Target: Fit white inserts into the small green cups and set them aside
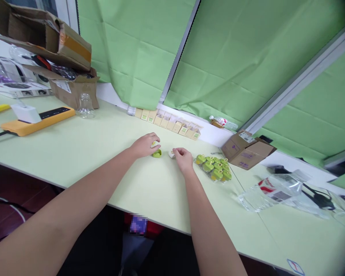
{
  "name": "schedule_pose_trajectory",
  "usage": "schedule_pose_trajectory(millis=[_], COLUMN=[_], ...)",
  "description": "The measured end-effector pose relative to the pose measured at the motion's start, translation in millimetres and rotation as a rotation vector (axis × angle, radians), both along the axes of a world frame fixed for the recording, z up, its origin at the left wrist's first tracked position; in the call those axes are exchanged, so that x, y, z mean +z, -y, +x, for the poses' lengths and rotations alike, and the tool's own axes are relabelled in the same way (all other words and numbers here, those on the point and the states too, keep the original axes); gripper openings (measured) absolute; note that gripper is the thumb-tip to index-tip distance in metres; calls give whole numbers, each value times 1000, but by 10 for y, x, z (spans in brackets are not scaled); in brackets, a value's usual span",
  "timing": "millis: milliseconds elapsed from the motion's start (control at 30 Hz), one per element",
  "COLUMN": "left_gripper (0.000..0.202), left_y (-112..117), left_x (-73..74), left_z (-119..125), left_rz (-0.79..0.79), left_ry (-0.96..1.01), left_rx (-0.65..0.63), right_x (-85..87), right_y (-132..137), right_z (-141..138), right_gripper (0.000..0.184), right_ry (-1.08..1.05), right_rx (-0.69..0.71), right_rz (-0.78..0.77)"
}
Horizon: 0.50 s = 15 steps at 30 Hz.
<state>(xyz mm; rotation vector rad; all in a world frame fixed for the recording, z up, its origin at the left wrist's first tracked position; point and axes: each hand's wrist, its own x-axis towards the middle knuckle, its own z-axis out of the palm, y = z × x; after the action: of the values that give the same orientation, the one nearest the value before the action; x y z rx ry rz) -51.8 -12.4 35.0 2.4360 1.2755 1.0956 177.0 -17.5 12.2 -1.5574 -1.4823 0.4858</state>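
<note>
My left hand [145, 145] is closed round a small white piece with a yellow mark [154, 144]. Just below its fingers, a small green case [156, 153] sits on the table; I cannot tell whether the hand touches it. To the right, the fingers of my right hand [184, 158] pinch another small white piece [171, 154] close to the tabletop. Beside that hand, several green cases with loops [217, 166] stand together in a clear tray.
Several small tan cartons [172, 123] line the wall behind my hands. A cardboard box [245, 151] and a large clear bottle [271, 191] lie to the right. On the left are an orange power strip [51, 119], a clear plastic bottle [85, 105] and stacked boxes [71, 90].
</note>
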Motion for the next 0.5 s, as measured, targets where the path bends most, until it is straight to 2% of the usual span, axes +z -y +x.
schedule_pose_trajectory(millis=[233,500], left_gripper=[28,34], left_y=[-20,-22], left_x=[-25,-32], left_z=[-2,1], left_rz=[-20,-8], left_ry=[-7,-29], left_rx=[-19,-66], right_x=[-18,-17], right_y=[-3,-19], right_z=[-2,-28], right_gripper=[33,26], right_ry=[14,-67], right_rx=[-28,15], right_rz=[-25,82])
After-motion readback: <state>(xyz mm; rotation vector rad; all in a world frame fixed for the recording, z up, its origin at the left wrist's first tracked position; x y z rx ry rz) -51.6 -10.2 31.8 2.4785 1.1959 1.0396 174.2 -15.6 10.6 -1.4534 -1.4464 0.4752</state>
